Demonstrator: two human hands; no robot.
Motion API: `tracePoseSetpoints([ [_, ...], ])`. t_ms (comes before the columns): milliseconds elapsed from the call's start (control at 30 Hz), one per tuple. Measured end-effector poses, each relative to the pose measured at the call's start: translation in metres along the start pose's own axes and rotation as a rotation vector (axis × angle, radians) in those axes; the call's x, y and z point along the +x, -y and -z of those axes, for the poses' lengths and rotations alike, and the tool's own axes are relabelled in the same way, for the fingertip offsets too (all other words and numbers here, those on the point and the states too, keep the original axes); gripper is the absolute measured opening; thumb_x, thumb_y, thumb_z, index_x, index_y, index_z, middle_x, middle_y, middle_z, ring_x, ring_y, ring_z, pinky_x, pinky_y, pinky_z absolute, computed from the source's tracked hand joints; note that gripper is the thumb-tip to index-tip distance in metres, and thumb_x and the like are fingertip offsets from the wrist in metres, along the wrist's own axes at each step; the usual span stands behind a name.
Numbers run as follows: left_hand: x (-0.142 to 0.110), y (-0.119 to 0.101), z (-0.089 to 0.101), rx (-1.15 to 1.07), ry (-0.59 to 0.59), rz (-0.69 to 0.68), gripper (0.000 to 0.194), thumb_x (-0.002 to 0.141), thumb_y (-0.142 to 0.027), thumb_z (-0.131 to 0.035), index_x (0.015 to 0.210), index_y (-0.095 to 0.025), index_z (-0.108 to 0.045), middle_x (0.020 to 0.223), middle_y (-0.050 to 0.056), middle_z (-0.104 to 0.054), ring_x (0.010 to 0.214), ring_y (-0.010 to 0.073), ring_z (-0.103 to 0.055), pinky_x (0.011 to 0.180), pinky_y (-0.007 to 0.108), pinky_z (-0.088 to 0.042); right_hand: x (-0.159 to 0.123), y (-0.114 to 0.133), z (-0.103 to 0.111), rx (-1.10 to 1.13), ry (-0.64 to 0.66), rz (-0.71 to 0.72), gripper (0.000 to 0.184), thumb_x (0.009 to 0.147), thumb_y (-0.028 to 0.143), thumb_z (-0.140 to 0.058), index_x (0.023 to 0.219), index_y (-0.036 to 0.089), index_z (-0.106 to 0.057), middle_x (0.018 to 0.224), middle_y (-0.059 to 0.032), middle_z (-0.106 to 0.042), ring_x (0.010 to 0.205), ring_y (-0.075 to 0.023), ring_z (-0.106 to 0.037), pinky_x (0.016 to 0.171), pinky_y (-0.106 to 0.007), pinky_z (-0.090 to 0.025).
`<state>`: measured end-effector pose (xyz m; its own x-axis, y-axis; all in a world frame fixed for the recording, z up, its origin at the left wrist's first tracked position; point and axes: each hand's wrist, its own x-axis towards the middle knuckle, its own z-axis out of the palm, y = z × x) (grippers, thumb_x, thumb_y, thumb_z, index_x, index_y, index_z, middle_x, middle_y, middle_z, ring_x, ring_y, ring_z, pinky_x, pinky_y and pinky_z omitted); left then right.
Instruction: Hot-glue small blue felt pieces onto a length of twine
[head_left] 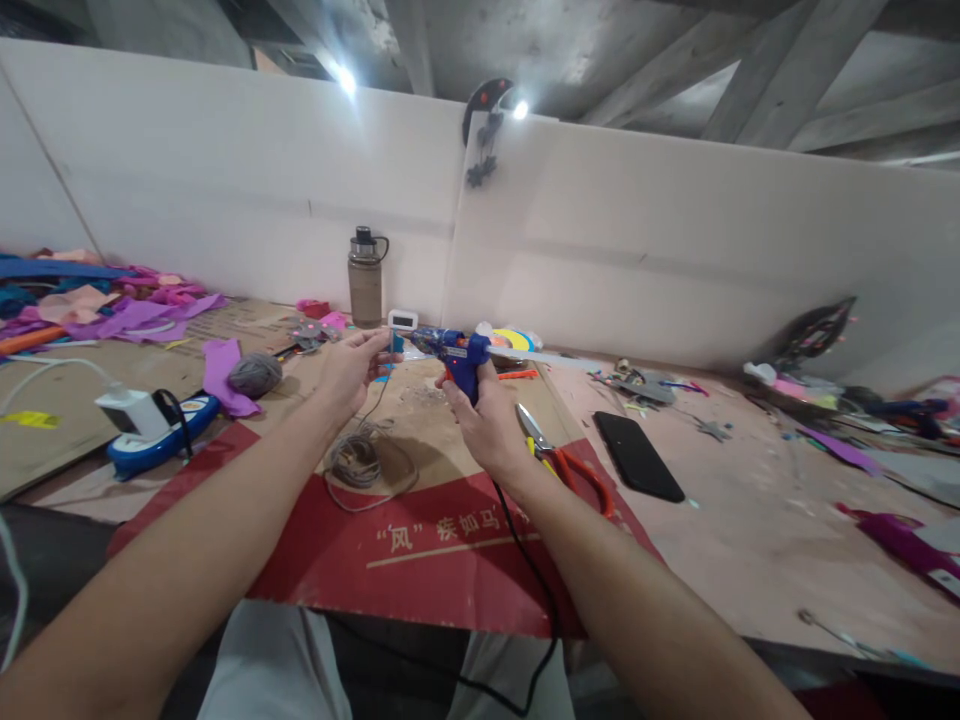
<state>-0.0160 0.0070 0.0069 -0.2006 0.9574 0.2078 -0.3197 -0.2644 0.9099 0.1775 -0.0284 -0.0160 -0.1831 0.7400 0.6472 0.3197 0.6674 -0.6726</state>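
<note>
My right hand (pixel 484 415) is wrapped round the handle of a blue hot glue gun (pixel 459 358), and a long pale glue stick (pixel 551 358) juts out of its back. The nozzle points left, at or very close to a small blue piece (pixel 396 342) pinched in the fingers of my left hand (pixel 352 372). Whether nozzle and piece touch I cannot tell. A thin grey cord hangs below my left fingers toward a loose coil of grey cord (pixel 355 460) on the cardboard. Red-handled scissors (pixel 574 470) lie just right of my right wrist.
Red and brown cardboard (pixel 442 560) covers the table before me. A black phone (pixel 637 456) lies to the right, a bottle (pixel 365 280) stands at the back. On the left are a grey yarn ball (pixel 255 375), a power strip (pixel 161 435) and felt scraps (pixel 127 320). The gun's black cable (pixel 536 570) drops past the edge.
</note>
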Motion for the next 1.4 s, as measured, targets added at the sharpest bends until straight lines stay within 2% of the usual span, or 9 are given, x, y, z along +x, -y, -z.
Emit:
tracePoseSetpoints([
  [167, -0.004, 0.001, -0.005, 0.047, -0.013, -0.045, 0.021, 0.069, -0.029, -0.074, 0.078, -0.014, -0.062, 0.075, 0.0, -0.064, 0.056, 0.0091, -0.065, 0.047, 0.017, -0.042, 0.0, 0.006, 0.001, -0.073, -0.004, -0.026, 0.04, 0.091, 0.036, -0.05, 0.127, 0.018, -0.049, 0.114, -0.0139, -0.066, 0.099, -0.0262, -0.062, 0.089, -0.043, -0.048],
  [467, -0.006, 0.001, -0.006, 0.214, -0.046, -0.108, 0.022, 0.069, -0.034, -0.073, 0.077, -0.015, -0.065, 0.071, 0.0, -0.064, 0.052, 0.009, -0.064, 0.037, 0.016, -0.025, -0.001, 0.004, 0.0, -0.077, 0.003, -0.013, 0.042, 0.092, 0.035, -0.049, 0.13, 0.019, -0.048, 0.116, -0.0136, -0.065, 0.103, -0.0271, -0.062, 0.092, -0.043, -0.048],
  [800, -0.007, 0.002, -0.008, 0.236, -0.053, -0.102, 0.022, 0.067, -0.034, -0.074, 0.074, -0.016, -0.063, 0.065, 0.0, -0.063, 0.049, 0.0086, -0.061, 0.038, 0.017, -0.025, -0.002, 0.007, 0.001, -0.095, 0.015, -0.02, 0.045, 0.092, 0.034, -0.049, 0.134, 0.019, -0.046, 0.123, -0.0146, -0.063, 0.108, -0.0281, -0.06, 0.093, -0.044, -0.047],
  [967, -0.009, 0.001, -0.01, 0.221, -0.048, -0.101, 0.02, 0.068, -0.032, -0.073, 0.074, -0.015, -0.063, 0.065, 0.0, -0.062, 0.049, 0.0083, -0.061, 0.038, 0.017, -0.025, -0.002, 0.011, 0.002, -0.116, 0.027, -0.038, 0.047, 0.091, 0.034, -0.048, 0.134, 0.016, -0.045, 0.116, -0.0158, -0.066, 0.101, -0.0286, -0.063, 0.087, -0.043, -0.049],
  [1200, -0.012, -0.002, -0.013, 0.192, -0.072, -0.103, 0.019, 0.066, -0.03, -0.073, 0.072, -0.015, -0.063, 0.065, 0.001, -0.063, 0.048, 0.0083, -0.06, 0.038, 0.018, -0.024, -0.003, 0.011, 0.002, -0.133, 0.02, -0.035, 0.047, 0.091, 0.035, -0.048, 0.134, 0.019, -0.045, 0.112, -0.0149, -0.067, 0.095, -0.0282, -0.064, 0.084, -0.044, -0.05],
  [1400, -0.014, -0.002, -0.014, 0.216, -0.076, -0.104, 0.02, 0.067, -0.032, -0.073, 0.073, -0.015, -0.064, 0.067, 0.001, -0.063, 0.049, 0.0084, -0.061, 0.039, 0.017, -0.026, -0.003, 0.013, 0.002, -0.132, 0.019, -0.034, 0.046, 0.09, 0.034, -0.049, 0.133, 0.018, -0.046, 0.114, -0.0158, -0.066, 0.1, -0.0292, -0.063, 0.086, -0.044, -0.049],
])
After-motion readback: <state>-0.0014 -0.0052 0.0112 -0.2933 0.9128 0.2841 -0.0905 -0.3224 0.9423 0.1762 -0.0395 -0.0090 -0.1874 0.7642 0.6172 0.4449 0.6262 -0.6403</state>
